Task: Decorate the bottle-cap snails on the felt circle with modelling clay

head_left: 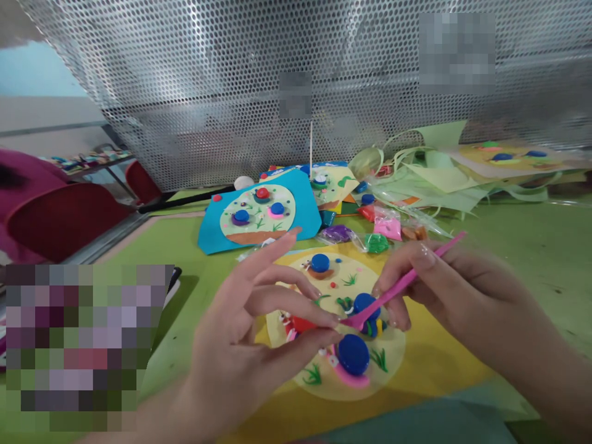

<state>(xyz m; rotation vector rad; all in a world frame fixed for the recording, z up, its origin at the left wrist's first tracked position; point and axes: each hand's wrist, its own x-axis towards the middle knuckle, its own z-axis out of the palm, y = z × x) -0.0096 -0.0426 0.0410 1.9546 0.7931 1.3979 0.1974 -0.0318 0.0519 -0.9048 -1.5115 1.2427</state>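
A pink plastic modelling tool (398,286) is gripped between the thumb and fingers of my right hand (444,290). Its flat tip points down and left, meeting the fingertips of my left hand (259,327). There the left thumb and a finger pinch together, and whatever sits between them is too small to make out. Below both hands lies a pale round picture (319,385) on yellow card (435,376). It carries blue bottle caps, one of them a blue cap (354,354) on a pink clay strip, and green clay grass (380,359). My left hand partly hides a red cap (303,324).
Behind stands a similar picture on blue card (210,231). Bags of purple clay (337,233), pink clay (388,225) and green clay (376,243) lie beside it. Pale paper strips (444,185) pile up at right. A perforated metal panel (222,92) closes off the back.
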